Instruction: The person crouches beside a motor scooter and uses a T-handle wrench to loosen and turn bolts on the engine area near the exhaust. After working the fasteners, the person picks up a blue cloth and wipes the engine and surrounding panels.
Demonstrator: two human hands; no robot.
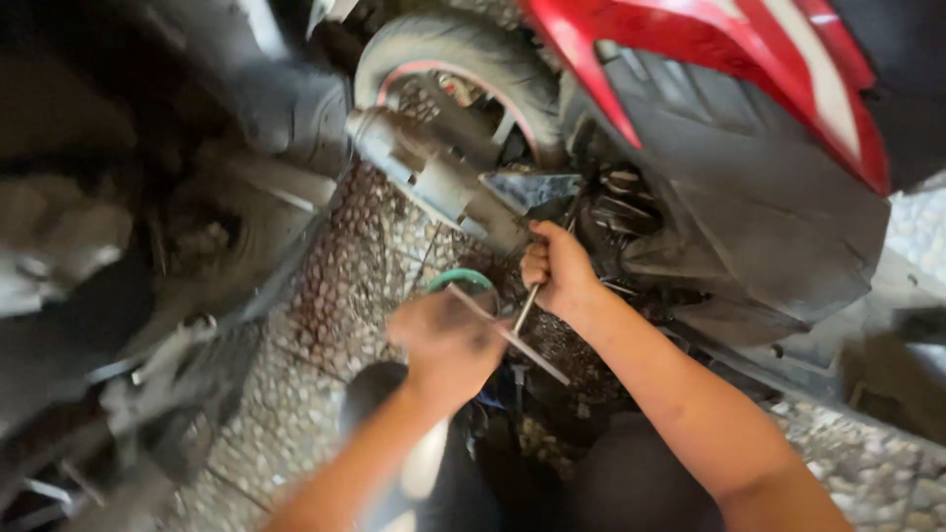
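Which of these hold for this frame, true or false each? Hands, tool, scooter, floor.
1. The right hand grips a thin metal rod near the scooter's rear spring. True.
2. The left hand rests on the tyre. False: it is blurred, well below the tyre, with a flat metal strip at its fingers.
3. The scooter's body panel is blue. False: it is red with a white stripe, above dark grey plastic.
4. The floor is pebbled tile. True.
5. A grey exhaust pipe sits below the tyre. True.
6. The right hand is open and empty. False: its grip is closed on the rod.
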